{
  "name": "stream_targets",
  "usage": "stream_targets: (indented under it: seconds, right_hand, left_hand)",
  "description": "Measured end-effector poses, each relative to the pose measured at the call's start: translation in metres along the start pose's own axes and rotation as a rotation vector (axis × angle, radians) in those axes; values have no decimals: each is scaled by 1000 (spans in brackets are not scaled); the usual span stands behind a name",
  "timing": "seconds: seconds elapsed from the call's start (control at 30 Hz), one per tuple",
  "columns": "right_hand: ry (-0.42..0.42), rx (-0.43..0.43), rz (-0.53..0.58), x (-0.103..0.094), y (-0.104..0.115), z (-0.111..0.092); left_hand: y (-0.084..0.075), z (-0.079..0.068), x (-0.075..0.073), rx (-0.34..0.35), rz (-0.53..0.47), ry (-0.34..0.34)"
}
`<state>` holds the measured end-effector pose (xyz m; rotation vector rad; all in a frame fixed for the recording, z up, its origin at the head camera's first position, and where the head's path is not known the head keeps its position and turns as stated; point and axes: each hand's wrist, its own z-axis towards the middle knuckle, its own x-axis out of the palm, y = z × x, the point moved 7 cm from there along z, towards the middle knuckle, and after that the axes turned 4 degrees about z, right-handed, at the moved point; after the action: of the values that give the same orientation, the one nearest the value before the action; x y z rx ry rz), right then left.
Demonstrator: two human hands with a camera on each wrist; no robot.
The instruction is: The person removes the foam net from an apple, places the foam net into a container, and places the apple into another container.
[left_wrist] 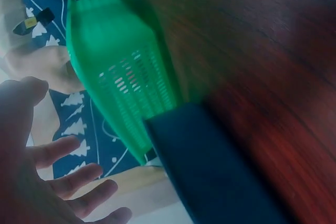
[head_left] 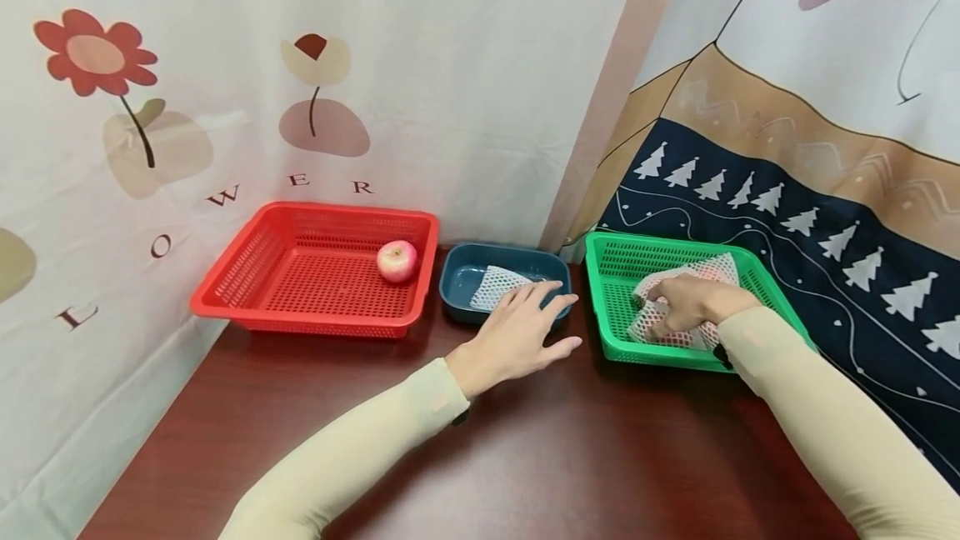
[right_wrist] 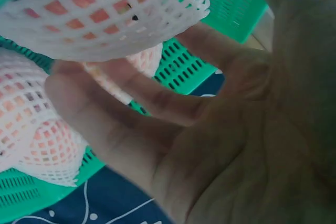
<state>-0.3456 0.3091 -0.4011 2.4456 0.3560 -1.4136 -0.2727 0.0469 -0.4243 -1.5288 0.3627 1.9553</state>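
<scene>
Left hand (head_left: 517, 333), its grip spread and holding nothing, is near the blue tub (head_left: 459, 282); right hand (head_left: 693, 300) is at netted fruit (right_wrist: 94, 17) in the green basket (head_left: 621, 350), its hold unclear.

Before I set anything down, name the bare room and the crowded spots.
Bare: the table between the sleeves or before the red basket, and that basket's floor left of the apple. Crowded: the green basket, with netted fruit and the right hand; the blue tray, with a foam net inside and the left hand at its front.
</scene>
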Motion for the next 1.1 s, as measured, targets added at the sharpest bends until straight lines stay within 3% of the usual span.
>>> stream_targets:
  seconds: [0.17,0.53,1.1]
  right_hand:
    - [64,82,7,3,-3,-1]
    - [147,61,38,8,0,3]
    - [165,97,9,12,0,12]
  left_hand:
    - [-7,9,11,-3,32,9]
    - [-17,26,31,-29,-11,75]
    - [-23,42,47,-51,-25,100]
